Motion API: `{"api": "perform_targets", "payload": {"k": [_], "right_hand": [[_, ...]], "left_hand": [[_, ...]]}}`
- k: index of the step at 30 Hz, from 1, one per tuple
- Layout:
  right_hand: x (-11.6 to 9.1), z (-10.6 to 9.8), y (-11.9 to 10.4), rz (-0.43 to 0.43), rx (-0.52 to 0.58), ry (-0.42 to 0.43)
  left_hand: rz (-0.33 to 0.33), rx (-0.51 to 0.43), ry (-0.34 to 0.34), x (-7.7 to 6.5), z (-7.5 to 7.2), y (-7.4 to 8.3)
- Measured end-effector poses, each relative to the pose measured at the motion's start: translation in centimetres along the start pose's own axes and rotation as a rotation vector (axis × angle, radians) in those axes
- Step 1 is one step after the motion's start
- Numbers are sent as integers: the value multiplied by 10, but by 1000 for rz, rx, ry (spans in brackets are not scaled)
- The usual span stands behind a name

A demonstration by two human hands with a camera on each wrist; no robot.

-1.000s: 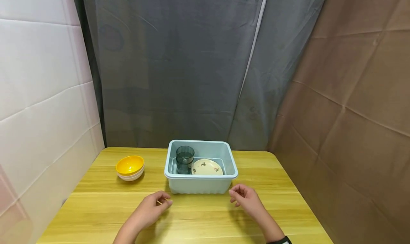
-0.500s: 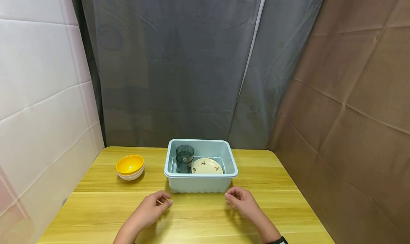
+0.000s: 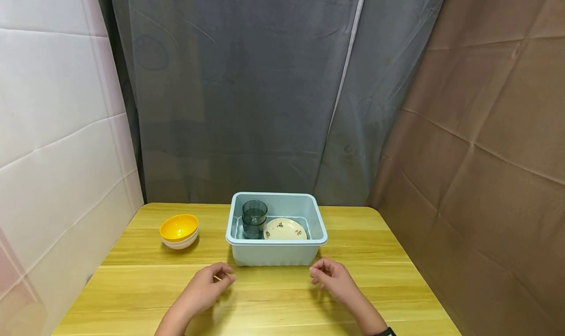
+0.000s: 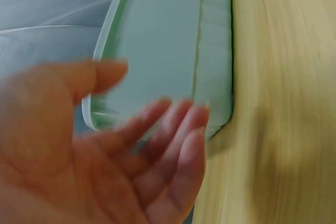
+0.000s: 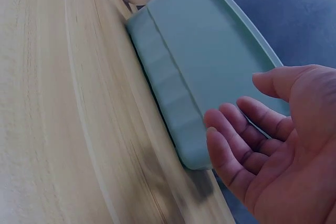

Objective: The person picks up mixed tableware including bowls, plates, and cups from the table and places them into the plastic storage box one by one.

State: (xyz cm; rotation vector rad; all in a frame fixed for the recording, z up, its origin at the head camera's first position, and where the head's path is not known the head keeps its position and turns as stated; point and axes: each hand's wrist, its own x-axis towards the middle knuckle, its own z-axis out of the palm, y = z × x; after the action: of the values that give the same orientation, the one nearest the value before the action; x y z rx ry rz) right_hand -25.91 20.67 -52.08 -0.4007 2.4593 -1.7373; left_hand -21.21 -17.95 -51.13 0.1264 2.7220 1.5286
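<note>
A pale blue plastic bin (image 3: 277,253) stands on the wooden table. Inside it, two dark clear glasses (image 3: 254,219) are stacked at the left, and a cream plate (image 3: 285,229) with small printed motifs lies to their right. My left hand (image 3: 206,288) hovers in front of the bin's near left corner, fingers loosely bent and holding nothing. Off the near right corner hangs my right hand (image 3: 334,279), also with nothing in it and its fingers relaxed. Both wrist views show the palm beside the bin's outer wall, thumb apart from the fingers.
Left of the bin sits a yellow bowl (image 3: 179,227) nested on white ones (image 3: 180,244). The wooden table (image 3: 273,306) has rounded far corners. Grey cloth (image 3: 247,90) hangs behind it, white cloth (image 3: 57,110) at the left and brown cloth (image 3: 481,144) at the right.
My right hand has moved slightly left, toward the front of the bin. The left hand has hardly moved, and the bin and bowls stay in place.
</note>
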Motion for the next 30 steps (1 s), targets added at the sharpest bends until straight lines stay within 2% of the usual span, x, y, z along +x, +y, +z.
{"api": "perform_targets", "payload": {"k": [4, 8, 14, 16, 20, 24, 30], "right_hand": [[0, 0, 1, -4, 4, 5], [-1, 1, 3, -2, 4, -3], [-3, 1, 4, 27, 11, 8], [-4, 1, 5, 39, 13, 11], [-8, 2, 9, 54, 19, 12], [-9, 1, 10, 57, 24, 10], [-6, 1, 7, 46, 45, 5]], "left_hand": [[-72, -14, 127, 4, -13, 3], [-88, -1, 241, 11, -42, 5], [-84, 157, 463, 29, -93, -1], [-102, 211, 507, 35, -107, -7], [-153, 285, 519, 47, -127, -21], [-201, 352, 473, 58, -143, -32], [-276, 415, 367, 74, -162, -40]]}}
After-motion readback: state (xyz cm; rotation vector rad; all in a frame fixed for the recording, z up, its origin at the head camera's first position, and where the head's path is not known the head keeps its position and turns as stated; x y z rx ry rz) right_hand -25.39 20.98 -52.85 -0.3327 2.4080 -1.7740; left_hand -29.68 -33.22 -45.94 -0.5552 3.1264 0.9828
